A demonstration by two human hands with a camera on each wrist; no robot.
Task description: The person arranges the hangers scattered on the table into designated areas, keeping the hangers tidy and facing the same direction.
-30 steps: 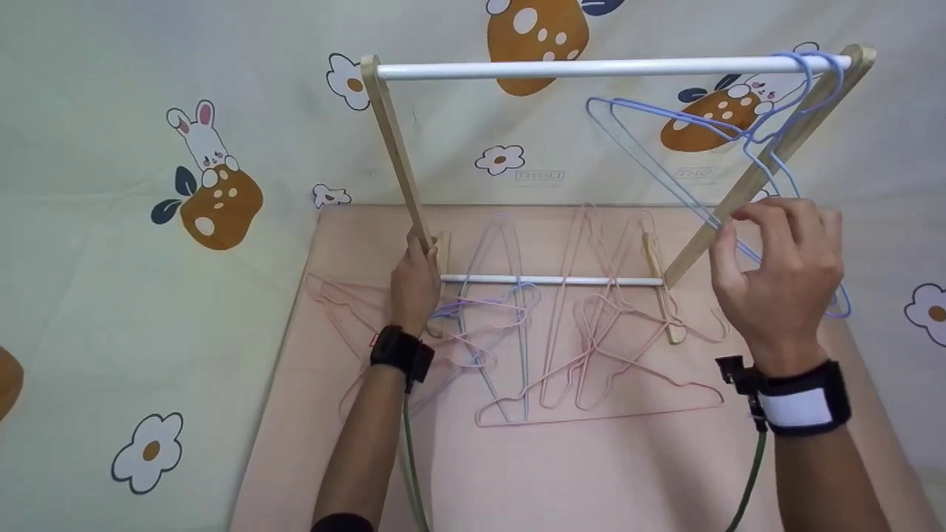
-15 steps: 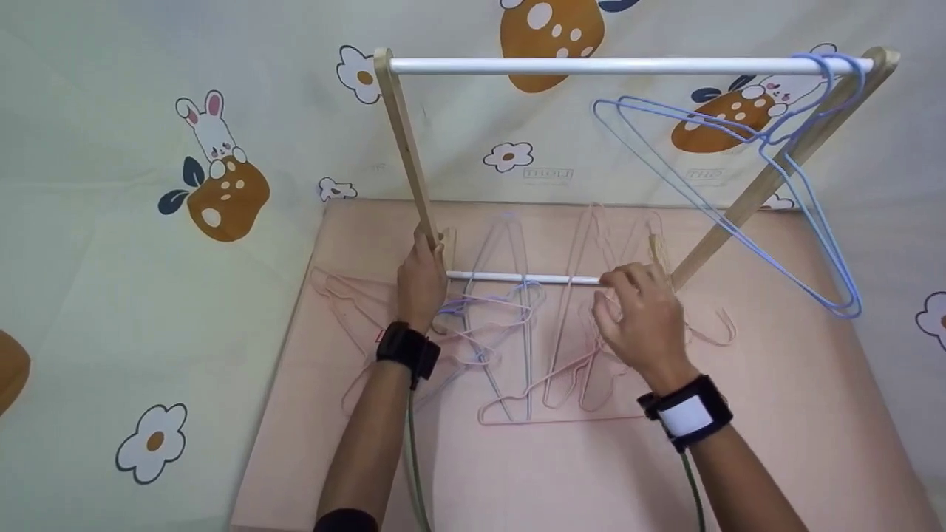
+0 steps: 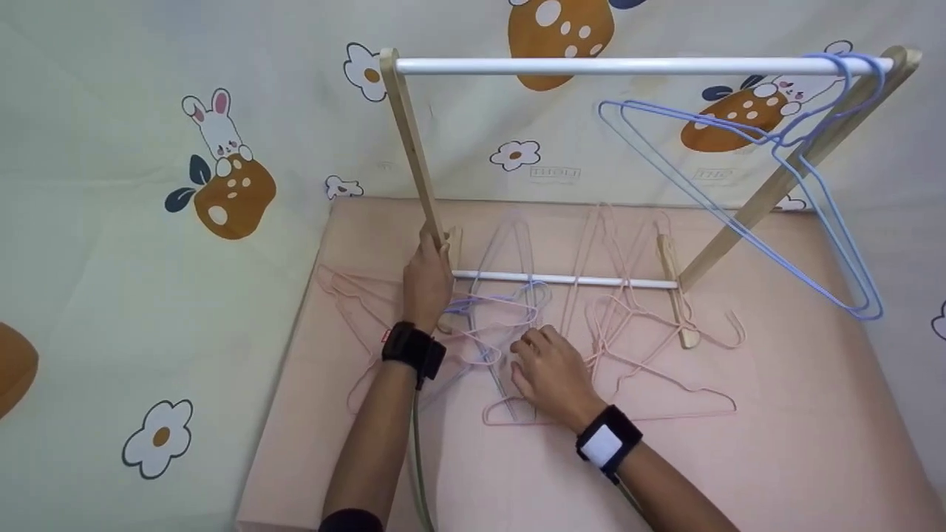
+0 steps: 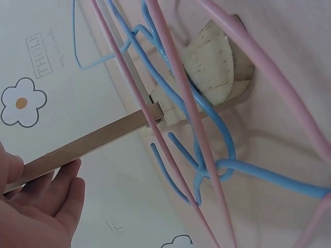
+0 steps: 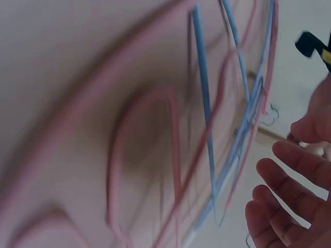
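The right hand [image 3: 554, 377] is in front of the rack [image 3: 591, 66], low over the table [image 3: 517, 480], and its fingers are loosely bent. The right wrist view shows no wire between these fingers, so I judge that it holds nothing; whether it touches some hanger, I cannot tell. The left hand [image 3: 429, 284] grips the left post [image 3: 410, 140] of the rack near its lower end, with the thumb on one side and the fingers on the other.

Two hung hangers [image 3: 787, 139], both blue, are hooked side by side on the top bar of the rack, just beside its right post. The loose pink hangers [image 3: 643, 363] lie in front of the rack and across its lower bar [image 3: 488, 276]. At least one loose blue hanger [image 4: 274, 177] lies among them, by the left foot of the rack, with pink wires crossing it.

In my judgement, the main danger is tangling. Because the wires cross each other, lifting one hanger could drag a neighbour along, or a hook could catch on the lower bar of the rack. A strong pull on such a caught hanger could make the rack shift or tip, if the left hand loosens. The hung hangers could then swing, or slide along the bar, which looks smooth.
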